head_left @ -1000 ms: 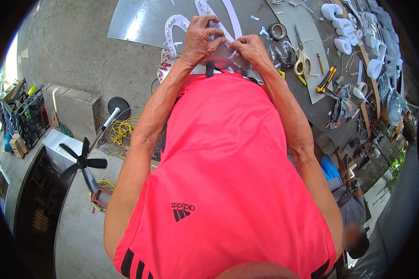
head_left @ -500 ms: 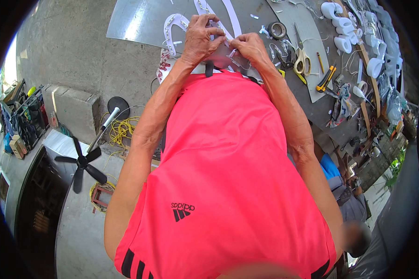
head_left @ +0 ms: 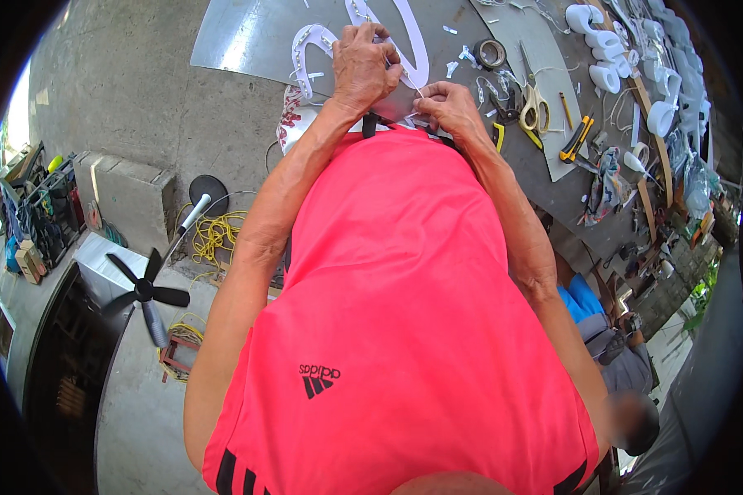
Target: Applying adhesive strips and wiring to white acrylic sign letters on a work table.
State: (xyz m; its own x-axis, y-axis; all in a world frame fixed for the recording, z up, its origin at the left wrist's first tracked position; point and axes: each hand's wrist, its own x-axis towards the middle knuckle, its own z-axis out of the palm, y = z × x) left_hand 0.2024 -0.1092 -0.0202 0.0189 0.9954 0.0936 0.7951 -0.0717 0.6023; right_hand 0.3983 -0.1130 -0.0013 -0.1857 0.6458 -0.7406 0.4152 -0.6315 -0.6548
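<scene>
A white curved letter-like piece (head_left: pixel 414 41) lies on the grey metal sheet, with small LED modules (head_left: pixel 303 62) wired along its looped left part. My left hand (head_left: pixel 365 68) is closed over the middle of this piece, its fingertips pressing at the inner edge of the strip. Close by on the right, my right hand (head_left: pixel 450 107) pinches a thin white wire (head_left: pixel 418 92) at the near bend of the piece. The fingers partly hide where the wire meets the strip.
Right of my hands lie black tape (head_left: pixel 490 54), scissors (head_left: pixel 535 110), a yellow utility knife (head_left: pixel 577 139) and a pencil (head_left: pixel 566 110). White curled shapes (head_left: pixel 605 77) stand farther right. A black-bladed fan (head_left: pixel 144 289) stands at left by yellow cable (head_left: pixel 216 233). A person sits at lower right.
My right hand has shifted slightly down and away from the left, baring the near bend of the white piece. My left hand stays almost in place.
</scene>
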